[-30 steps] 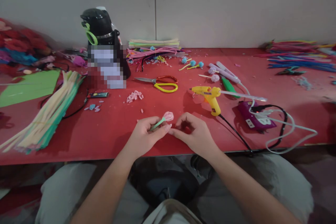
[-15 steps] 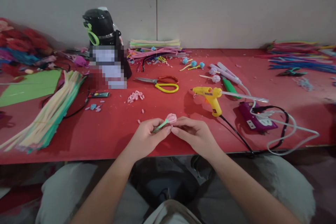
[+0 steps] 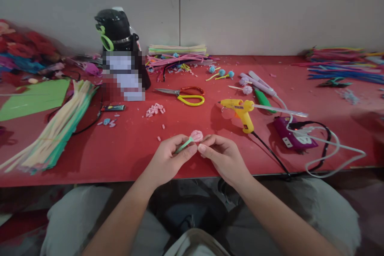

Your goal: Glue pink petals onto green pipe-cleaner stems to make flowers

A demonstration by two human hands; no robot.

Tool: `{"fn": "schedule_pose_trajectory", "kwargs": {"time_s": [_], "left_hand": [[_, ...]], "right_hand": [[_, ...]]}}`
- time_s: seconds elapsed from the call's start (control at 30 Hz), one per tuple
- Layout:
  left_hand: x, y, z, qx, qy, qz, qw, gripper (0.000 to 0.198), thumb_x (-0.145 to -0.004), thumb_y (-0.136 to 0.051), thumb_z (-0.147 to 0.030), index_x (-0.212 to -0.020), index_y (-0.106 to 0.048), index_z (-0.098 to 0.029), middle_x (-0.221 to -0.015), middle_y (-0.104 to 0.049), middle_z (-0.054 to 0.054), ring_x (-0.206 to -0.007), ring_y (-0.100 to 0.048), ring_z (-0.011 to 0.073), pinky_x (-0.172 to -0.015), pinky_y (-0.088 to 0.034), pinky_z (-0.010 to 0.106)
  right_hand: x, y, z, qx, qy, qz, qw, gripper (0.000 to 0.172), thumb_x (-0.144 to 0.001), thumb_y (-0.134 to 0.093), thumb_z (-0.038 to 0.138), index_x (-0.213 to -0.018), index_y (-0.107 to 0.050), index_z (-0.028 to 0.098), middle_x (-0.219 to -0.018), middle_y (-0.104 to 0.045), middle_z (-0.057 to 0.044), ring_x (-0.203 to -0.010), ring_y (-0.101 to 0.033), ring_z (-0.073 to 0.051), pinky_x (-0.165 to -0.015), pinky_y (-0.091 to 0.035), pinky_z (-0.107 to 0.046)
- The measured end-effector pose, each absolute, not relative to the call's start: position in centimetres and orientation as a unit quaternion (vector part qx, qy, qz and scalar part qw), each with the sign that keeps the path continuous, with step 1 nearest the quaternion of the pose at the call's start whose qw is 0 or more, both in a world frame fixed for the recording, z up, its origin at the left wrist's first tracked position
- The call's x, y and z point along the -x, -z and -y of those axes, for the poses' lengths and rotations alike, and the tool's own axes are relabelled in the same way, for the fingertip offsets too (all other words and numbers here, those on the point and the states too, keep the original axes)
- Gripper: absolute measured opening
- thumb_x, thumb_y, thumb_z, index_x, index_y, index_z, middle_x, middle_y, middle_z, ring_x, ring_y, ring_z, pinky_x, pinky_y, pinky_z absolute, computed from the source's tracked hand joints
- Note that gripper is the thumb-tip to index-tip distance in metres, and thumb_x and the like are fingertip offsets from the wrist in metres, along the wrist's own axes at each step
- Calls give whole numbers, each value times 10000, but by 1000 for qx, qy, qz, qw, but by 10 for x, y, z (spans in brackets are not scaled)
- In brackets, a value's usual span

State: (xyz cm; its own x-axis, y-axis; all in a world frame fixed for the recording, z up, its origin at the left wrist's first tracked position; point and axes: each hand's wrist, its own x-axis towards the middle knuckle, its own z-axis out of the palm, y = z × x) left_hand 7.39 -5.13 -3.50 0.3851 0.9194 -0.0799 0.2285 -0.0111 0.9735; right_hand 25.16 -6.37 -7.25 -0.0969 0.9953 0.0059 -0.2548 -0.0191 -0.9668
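A small pink pipe-cleaner flower [image 3: 196, 135] on a green stem is pinched in my left hand [image 3: 169, 157], just above the front part of the red table [image 3: 129, 148]. My right hand [image 3: 220, 156] is curled right beside it, its fingertips at the pink head; whether it grips the flower or only touches it is unclear. Both hands sit close together near the table's front edge.
A yellow glue gun [image 3: 240, 109] with its cable lies right of my hands, by a purple power strip [image 3: 292, 138]. Scissors [image 3: 184, 95] and pink scraps [image 3: 155, 109] lie behind. Pipe-cleaner bundles [image 3: 57, 126] lie left, a black bottle [image 3: 118, 44] at the back.
My right hand has closed in from a little to the right until its fingertips meet the pink flower head. The left hand keeps its hold on the stem.
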Motion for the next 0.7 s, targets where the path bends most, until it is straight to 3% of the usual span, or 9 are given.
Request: {"fn": "schedule_pose_trajectory", "kwargs": {"time_s": [0.27,0.7], "left_hand": [[-79,40,57,-649,-338,-461,503,287,-981,-528,-424,-870,-605,-172,-774,-568,-16,-680,-484,112,-607,-390,217],[-79,44,58,-665,-331,-463,483,317,-1000,-493,-443,-870,-592,-172,-768,-558,-15,-697,-491,122,-603,-378,229]], "right_hand": [[-253,74,65,420,-579,465,522,258,-806,-791,419,-720,-683,201,-698,-652,3,-656,-572,-130,-656,-488,-276],[-252,62,66,443,-556,511,483,297,-848,-725,488,-815,-646,204,-750,-638,-6,-695,-592,-140,-707,-527,-280]]}}
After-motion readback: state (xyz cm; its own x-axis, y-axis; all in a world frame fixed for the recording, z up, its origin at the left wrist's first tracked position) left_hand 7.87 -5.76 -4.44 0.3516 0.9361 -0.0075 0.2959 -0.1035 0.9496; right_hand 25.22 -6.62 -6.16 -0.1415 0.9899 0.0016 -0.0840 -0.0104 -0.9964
